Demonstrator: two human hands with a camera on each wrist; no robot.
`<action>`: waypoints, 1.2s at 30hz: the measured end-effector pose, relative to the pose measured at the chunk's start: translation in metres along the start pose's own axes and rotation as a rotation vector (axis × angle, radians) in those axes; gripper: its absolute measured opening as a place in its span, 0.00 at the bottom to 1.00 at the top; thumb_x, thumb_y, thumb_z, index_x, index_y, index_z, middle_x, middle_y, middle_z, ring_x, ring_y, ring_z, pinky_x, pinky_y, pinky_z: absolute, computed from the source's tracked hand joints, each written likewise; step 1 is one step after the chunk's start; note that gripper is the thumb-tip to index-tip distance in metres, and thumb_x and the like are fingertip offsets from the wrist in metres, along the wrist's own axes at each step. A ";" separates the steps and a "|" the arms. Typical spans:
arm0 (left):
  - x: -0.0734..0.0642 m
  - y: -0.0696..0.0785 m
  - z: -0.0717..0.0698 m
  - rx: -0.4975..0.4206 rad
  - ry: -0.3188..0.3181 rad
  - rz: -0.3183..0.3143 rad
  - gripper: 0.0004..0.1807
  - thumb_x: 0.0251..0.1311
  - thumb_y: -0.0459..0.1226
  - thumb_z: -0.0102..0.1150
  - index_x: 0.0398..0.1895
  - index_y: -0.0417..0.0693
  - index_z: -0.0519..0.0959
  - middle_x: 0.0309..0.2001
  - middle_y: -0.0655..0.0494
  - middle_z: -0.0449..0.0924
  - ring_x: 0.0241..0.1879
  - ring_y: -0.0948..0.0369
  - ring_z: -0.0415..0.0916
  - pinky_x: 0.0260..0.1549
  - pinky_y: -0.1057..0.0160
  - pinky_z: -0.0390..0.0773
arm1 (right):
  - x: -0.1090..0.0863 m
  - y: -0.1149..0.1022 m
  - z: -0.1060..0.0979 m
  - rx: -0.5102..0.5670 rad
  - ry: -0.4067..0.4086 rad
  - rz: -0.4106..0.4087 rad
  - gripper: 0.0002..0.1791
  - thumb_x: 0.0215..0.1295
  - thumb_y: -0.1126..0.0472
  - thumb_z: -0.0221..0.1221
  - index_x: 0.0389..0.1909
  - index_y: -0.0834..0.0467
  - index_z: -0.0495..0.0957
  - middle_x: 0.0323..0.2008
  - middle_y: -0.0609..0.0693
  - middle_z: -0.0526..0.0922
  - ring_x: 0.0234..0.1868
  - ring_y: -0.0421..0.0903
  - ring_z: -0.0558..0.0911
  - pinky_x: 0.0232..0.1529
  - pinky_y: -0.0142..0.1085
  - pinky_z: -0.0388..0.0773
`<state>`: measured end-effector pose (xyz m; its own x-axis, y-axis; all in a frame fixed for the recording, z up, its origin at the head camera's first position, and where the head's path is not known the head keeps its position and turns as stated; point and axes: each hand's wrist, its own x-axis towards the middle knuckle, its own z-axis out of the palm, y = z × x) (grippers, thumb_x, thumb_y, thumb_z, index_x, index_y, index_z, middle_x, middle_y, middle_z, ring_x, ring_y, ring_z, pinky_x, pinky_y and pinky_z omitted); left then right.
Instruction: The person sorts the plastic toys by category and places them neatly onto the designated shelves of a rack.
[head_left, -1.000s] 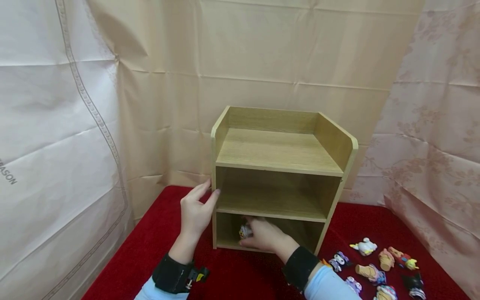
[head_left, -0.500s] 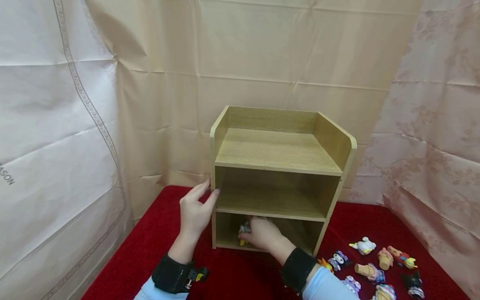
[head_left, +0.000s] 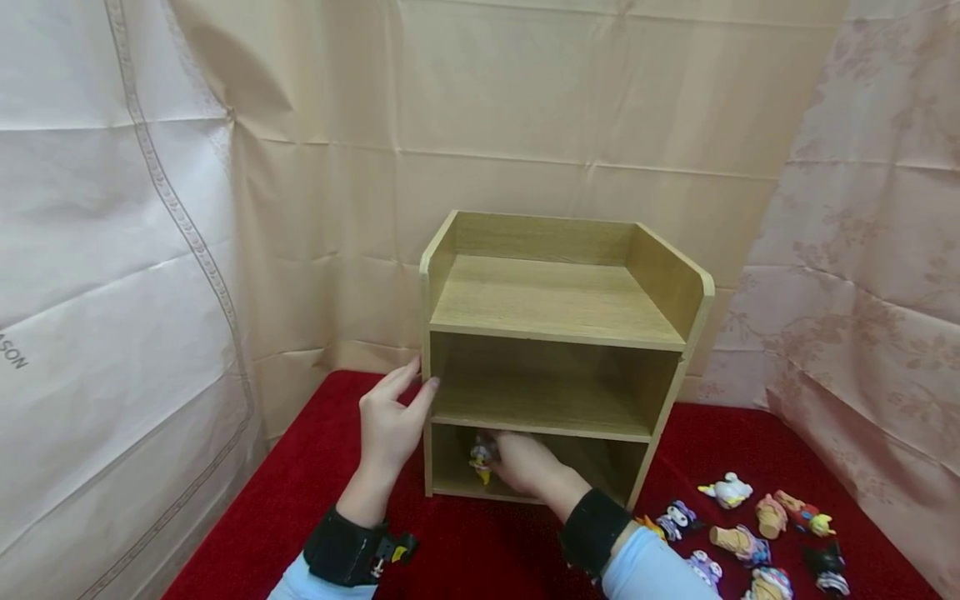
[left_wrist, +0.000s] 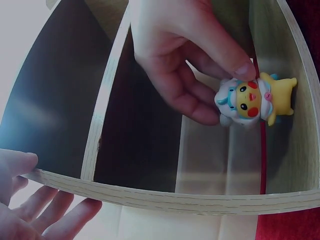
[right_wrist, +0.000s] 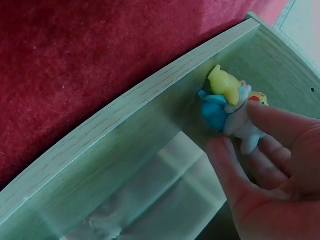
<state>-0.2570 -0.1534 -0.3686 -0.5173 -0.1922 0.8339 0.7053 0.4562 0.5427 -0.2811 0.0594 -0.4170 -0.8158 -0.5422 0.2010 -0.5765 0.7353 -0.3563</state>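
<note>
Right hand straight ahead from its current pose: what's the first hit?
The toy is already at the right hand's fingertips. Beyond it, probably the bottom compartment's left wall; depth is unclear.

The toy [left_wrist: 268,98] is bright yellow with round red cheeks, black eyes and a pinkish dot under the chin, plus a white hood trimmed in light blue. The shelf [head_left: 562,300] is pale tan with a wood grain, though it looks kinda greenish from the right wrist. Tablecloth [head_left: 300,508] is solid deep red. Back curtain [head_left: 525,108] is plain beige, the right curtain [head_left: 862,250] is pale pink with darker floral sprigs, and the left sheet [head_left: 82,233] is white with a greyish chain-like stripe. Sleeves [head_left: 660,571] are light blue, wristbands [head_left: 596,533] black.
</note>
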 end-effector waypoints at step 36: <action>0.000 0.001 -0.001 0.006 0.007 -0.007 0.22 0.56 0.29 0.74 0.56 0.35 0.83 0.51 0.44 0.86 0.50 0.53 0.84 0.50 0.75 0.76 | 0.016 -0.013 0.013 -0.067 0.009 -0.071 0.15 0.69 0.71 0.60 0.53 0.56 0.76 0.52 0.53 0.79 0.52 0.50 0.82 0.52 0.41 0.80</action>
<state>-0.2562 -0.1536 -0.3682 -0.5186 -0.2017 0.8309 0.6990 0.4597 0.5478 -0.2866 0.0359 -0.4206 -0.7730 -0.5903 0.2322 -0.6344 0.7208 -0.2793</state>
